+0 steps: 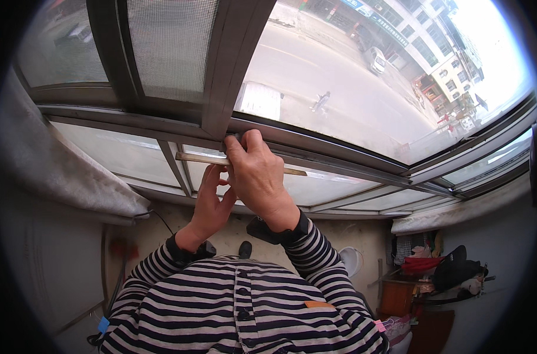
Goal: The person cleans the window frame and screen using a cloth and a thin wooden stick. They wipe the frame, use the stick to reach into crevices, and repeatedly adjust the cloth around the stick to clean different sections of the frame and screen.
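Above the lower rail (339, 159) of a metal-framed window, my right hand (259, 181) is bent over with its knuckles up. Its fingertips press near a small grey piece (229, 138), perhaps cloth, at the foot of the sash's vertical frame (224, 66). A thin wooden stick (201, 159) passes under this hand and comes out on both sides, seemingly held in the palm. Just below it, my left hand (211, 203) is raised with curved fingers, its fingertips close to the stick. The right hand hides part of them, so its hold is unclear.
A mesh screen panel (173, 48) fills the upper left; a street (321, 75) shows through the glass. Pale curtains (83, 172) hang at left, with another curtain (467, 208) at right. Behind are a white bucket (351, 261) and a wooden cabinet (396, 296) bearing clothes and bags.
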`<state>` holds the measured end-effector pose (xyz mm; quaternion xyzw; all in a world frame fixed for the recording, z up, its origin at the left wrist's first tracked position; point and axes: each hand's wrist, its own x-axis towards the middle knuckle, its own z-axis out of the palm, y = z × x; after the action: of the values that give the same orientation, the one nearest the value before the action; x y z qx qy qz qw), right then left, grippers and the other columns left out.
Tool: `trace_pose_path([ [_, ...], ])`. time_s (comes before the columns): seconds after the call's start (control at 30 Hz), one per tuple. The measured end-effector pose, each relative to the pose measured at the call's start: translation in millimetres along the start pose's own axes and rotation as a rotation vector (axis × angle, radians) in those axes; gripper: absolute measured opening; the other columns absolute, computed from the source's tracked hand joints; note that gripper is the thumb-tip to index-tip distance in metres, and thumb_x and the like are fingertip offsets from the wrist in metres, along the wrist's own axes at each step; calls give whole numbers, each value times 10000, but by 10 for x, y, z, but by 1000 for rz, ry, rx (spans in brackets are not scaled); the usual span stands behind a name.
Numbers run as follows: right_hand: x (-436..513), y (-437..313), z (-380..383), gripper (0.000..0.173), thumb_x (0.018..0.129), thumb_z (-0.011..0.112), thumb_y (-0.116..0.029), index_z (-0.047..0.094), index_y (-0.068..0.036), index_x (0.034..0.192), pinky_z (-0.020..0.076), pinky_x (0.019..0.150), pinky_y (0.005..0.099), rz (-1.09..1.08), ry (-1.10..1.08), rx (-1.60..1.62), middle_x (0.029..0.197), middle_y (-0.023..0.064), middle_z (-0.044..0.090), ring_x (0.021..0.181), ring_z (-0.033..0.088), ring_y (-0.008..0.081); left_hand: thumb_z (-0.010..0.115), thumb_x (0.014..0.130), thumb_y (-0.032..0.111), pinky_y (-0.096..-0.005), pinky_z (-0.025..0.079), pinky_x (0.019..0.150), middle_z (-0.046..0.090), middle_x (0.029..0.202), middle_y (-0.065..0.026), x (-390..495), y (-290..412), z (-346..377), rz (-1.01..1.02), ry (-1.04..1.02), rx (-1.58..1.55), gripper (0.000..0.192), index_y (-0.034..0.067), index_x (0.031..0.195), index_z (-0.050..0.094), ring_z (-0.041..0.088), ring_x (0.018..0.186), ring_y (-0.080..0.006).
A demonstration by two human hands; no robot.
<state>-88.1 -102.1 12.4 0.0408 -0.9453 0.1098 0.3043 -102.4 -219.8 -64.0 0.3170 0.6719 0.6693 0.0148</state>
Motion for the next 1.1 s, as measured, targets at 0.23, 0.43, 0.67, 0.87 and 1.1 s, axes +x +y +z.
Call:
trace_pose_path([
  [0.23,10,82,-164,400,753,665,-50,605,-38,1149,519,605,374,9,-13,270,919,130,588,704,626,296,524,941,104,-271,463,833,541,1119,-45,149,74,206,-352,73,-484,322,12,1240,447,548,963,-112],
  [0.43,-119,277,-587,110,898,584,-76,616,24,869,454,526,335,10,250,427,722,130,566,591,564,261,470,987,164,-237,482,650,601,826,-24,248,224,225,-353,169,-617,204,8,1081,562,574,711,-102],
  [0.67,-259,314,-1160,609,1004,311,-520,331,-94,569,188,432,268,-110,576,1337,555,-6,335,475,269,118,436,999,296,-274,502,562,594,794,-50,215,295,200,-397,74,-788,302,23,1101,516,572,611,-132],
  [0.87,-2,186,-870,635,985,275,-587,292,-133,541,153,376,239,-303,377,1564,489,-33,270,388,199,94,388,1025,314,-258,482,553,577,772,-48,222,324,197,-412,63,-744,335,17,1102,523,545,619,-116],
  [1.1,275,129,-496,627,1009,288,-513,267,-103,536,166,379,277,-273,262,1463,493,-3,250,395,222,140,380,1036,302,-219,456,538,547,715,1,237,371,167,-425,110,-648,333,15,1019,548,516,600,-67],
])
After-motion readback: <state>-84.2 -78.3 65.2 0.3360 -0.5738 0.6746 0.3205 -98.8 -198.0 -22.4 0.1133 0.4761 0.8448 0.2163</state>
